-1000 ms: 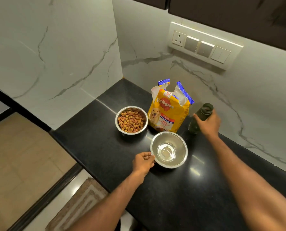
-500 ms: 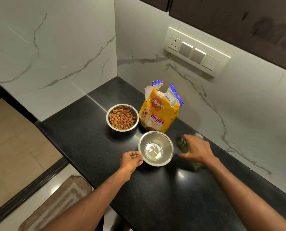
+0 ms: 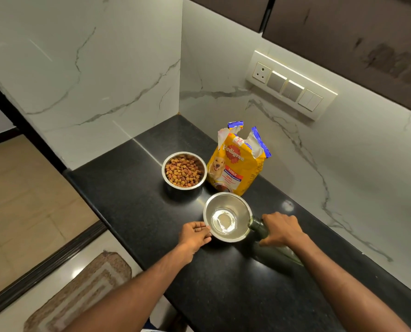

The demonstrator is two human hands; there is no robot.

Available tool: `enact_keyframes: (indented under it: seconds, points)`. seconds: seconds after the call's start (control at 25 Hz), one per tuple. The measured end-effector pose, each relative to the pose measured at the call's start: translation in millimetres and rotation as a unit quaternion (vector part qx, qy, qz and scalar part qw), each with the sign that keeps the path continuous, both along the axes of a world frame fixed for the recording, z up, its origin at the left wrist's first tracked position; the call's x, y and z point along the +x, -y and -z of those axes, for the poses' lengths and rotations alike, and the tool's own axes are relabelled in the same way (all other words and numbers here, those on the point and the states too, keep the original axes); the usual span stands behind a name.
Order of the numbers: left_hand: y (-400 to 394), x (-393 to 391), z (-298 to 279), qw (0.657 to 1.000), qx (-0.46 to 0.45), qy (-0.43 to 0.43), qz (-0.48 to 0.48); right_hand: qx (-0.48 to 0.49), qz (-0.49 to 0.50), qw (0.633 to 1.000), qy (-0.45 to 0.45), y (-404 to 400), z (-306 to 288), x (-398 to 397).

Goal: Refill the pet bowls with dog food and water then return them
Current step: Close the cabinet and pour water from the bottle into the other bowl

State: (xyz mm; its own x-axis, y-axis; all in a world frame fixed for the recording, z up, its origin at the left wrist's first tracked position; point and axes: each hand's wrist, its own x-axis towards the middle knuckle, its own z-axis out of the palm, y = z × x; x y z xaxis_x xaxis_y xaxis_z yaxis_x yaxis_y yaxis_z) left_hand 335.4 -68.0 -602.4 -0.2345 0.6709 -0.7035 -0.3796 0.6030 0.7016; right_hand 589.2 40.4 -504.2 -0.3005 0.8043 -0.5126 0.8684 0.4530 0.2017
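Note:
Two steel bowls stand on the black counter (image 3: 132,188). The far bowl (image 3: 184,170) is full of brown kibble. The near bowl (image 3: 227,216) holds a little water at its bottom. My left hand (image 3: 194,236) grips the near bowl's left rim. In my right hand (image 3: 281,230) a dark green bottle (image 3: 257,224) is tipped on its side, its mouth over the bowl's right rim. An open yellow dog food bag (image 3: 235,168) stands upright behind the near bowl, right of the kibble bowl.
Marble walls meet in a corner behind the bowls. A switch panel (image 3: 290,86) sits on the right wall under dark cabinets. The counter's edge drops to the floor on the left, where a patterned mat (image 3: 79,291) lies.
My right hand lifted the green bottle from beside the bag, brought it down to the near bowl and tipped it over the rim. My left hand stayed on the bowl.

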Motion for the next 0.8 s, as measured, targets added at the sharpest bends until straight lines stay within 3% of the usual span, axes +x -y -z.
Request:
enact_keyframes:
  seconds: [0.8]
  points:
    - [3.9,3.5,-1.0,1.0,0.012,0.0,-0.012,-0.056,-0.011,0.995,0.085,-14.5,-1.9,-28.7]
